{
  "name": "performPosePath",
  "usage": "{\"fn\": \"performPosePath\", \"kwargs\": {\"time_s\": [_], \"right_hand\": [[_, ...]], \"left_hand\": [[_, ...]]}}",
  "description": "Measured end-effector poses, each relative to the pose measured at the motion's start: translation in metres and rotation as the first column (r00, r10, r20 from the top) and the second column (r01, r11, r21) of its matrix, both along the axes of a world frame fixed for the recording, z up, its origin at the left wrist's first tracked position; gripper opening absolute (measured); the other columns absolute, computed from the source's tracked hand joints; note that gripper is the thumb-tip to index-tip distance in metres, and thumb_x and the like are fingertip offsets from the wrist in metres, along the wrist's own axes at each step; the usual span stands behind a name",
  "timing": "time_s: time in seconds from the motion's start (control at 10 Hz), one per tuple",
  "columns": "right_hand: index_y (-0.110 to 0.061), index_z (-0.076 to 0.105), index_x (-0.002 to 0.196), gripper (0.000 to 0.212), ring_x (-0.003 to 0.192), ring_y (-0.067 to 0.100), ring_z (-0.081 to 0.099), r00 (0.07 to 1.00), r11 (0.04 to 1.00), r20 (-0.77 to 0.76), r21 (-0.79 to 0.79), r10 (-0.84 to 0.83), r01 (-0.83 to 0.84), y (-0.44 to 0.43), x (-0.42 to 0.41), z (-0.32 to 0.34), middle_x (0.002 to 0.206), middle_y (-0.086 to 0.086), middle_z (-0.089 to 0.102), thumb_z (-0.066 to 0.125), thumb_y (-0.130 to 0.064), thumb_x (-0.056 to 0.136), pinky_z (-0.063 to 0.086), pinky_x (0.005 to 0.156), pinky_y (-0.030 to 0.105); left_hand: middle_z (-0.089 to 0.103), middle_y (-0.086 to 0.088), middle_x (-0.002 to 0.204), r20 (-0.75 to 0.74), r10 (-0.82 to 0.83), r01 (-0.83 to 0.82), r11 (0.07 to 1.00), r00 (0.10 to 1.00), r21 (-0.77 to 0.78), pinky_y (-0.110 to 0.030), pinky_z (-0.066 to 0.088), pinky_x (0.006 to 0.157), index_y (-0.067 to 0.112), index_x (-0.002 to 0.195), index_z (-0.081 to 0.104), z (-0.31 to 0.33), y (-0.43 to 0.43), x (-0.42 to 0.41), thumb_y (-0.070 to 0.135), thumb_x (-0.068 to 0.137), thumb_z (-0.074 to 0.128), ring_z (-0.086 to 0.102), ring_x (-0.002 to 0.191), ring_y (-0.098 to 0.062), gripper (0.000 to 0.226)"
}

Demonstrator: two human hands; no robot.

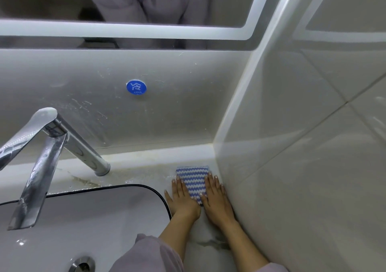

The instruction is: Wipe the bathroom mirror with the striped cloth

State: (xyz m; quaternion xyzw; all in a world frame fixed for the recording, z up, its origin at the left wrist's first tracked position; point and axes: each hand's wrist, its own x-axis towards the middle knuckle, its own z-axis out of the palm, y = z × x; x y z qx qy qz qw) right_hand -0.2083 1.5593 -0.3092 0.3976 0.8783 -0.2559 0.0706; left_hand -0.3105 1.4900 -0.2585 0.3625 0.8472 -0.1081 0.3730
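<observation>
A blue-and-white striped cloth point(193, 178) lies folded flat on the marble counter point(146, 173), in the corner by the right wall. My left hand point(182, 198) rests flat on its left edge, and my right hand point(216, 198) rests flat on its right edge. Both have fingers stretched out and pressing down, not curled around it. The near part of the cloth is hidden between the hands. The mirror point(125, 0) spans the top of the view, with a frosted light strip along its bottom and right side. It reflects a person's pale clothing.
A chrome faucet point(52, 146) rises at the left over the white sink basin point(83, 219), whose drain point(81, 264) shows near the bottom. A round blue cold sticker point(136, 87) sits on the streaked backsplash. The tiled right wall point(313, 146) stands right beside my right hand.
</observation>
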Motion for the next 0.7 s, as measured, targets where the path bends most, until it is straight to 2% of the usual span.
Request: {"fn": "performPosePath", "kwargs": {"time_s": [0.2, 0.3, 0.4, 0.5, 0.6, 0.7], "right_hand": [[-0.019, -0.028, 0.142, 0.063, 0.143, 0.011, -0.024, 0.996, 1.0, 0.081, 0.016, -0.025, 0.023, -0.006, -0.003, 0.001, 0.154, -0.003, -0.029, 0.018, -0.038, 0.103, -0.016, 0.115, 0.031], [-0.016, -0.025, 0.145, 0.065, 0.145, 0.018, -0.023, 0.987, 1.0, 0.158, 0.017, -0.004, 0.001, -0.006, -0.007, 0.008, 0.155, 0.0, -0.029, 0.021, -0.035, 0.103, -0.014, 0.116, 0.035], [-0.014, -0.017, 0.15, 0.064, 0.146, 0.021, -0.019, 0.978, 0.998, 0.206, -0.058, 0.021, -0.009, 0.002, -0.01, 0.02, 0.158, 0.002, -0.022, 0.023, -0.032, 0.103, -0.008, 0.118, 0.036], [-0.009, -0.002, 0.153, 0.062, 0.148, 0.022, -0.003, 0.991, 0.991, 0.133, -0.125, -0.025, 0.042, 0.007, -0.014, 0.041, 0.161, 0.006, -0.005, 0.029, -0.026, 0.103, 0.002, 0.12, 0.034], [-0.008, 0.016, 0.151, 0.055, 0.145, 0.021, 0.018, 0.984, 0.974, -0.043, -0.158, -0.173, 0.164, 0.004, -0.015, 0.061, 0.159, 0.007, 0.019, 0.034, -0.016, 0.099, 0.017, 0.119, 0.033], [-0.011, 0.013, 0.153, 0.054, 0.147, 0.019, 0.011, 0.986, 0.979, -0.056, -0.14, -0.155, 0.146, -0.005, -0.017, 0.081, 0.161, 0.004, 0.013, 0.03, -0.02, 0.102, 0.013, 0.12, 0.032]], "left_hand": [[-0.029, -0.013, 0.155, -0.014, -0.053, 0.053, 0.997, 0.998, -0.055, -0.055, -0.014, 0.114, 0.002, 0.143, -0.026, -0.001, 0.002, -0.002, 0.039, 0.099, 0.029, -0.026, 0.143, -0.03, 0.08], [-0.026, -0.014, 0.156, -0.014, -0.062, 0.061, 0.997, 0.998, -0.053, -0.054, -0.014, 0.113, 0.002, 0.144, -0.024, 0.002, 0.001, -0.003, 0.043, 0.099, 0.027, -0.024, 0.144, -0.03, 0.08], [-0.021, -0.015, 0.158, -0.008, -0.029, 0.029, 0.999, 1.0, 0.027, -0.052, -0.012, 0.115, 0.0, 0.145, -0.02, 0.008, 0.0, -0.001, 0.046, 0.099, 0.026, -0.02, 0.145, -0.032, 0.079], [-0.017, -0.018, 0.158, -0.006, -0.023, 0.024, 0.98, 1.0, 0.197, -0.047, -0.009, 0.118, -0.002, 0.145, -0.018, 0.024, -0.002, -0.001, 0.045, 0.099, 0.032, -0.018, 0.145, -0.034, 0.083], [-0.012, -0.016, 0.159, -0.088, -0.077, 0.105, 0.923, 0.993, 0.369, -0.043, -0.009, 0.119, -0.001, 0.147, -0.013, 0.045, -0.01, -0.004, 0.041, 0.101, 0.028, -0.013, 0.147, -0.031, 0.074], [-0.006, -0.011, 0.161, -0.162, -0.121, 0.184, 0.863, 0.979, 0.47, -0.041, -0.009, 0.118, 0.004, 0.15, -0.007, 0.067, -0.029, -0.007, 0.034, 0.102, 0.026, -0.008, 0.148, -0.027, 0.066]]}}
